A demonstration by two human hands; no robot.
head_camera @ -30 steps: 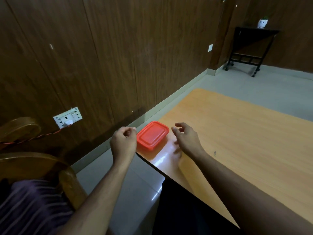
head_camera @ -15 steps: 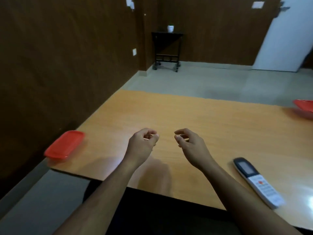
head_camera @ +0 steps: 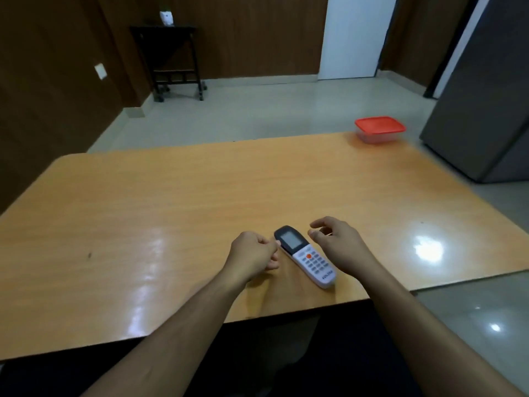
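Remote (head_camera: 305, 256) flat on the desk (head_camera: 143, 210) between my hands.
Screen end points far-left, keypad near-right; my left hand (head_camera: 252, 253) curled just beside it, right hand (head_camera: 340, 245) half-open, both holding nothing.

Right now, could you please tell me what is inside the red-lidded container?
The container has its red lid on, covering the inside; its pale wall shows no contents I can make out.
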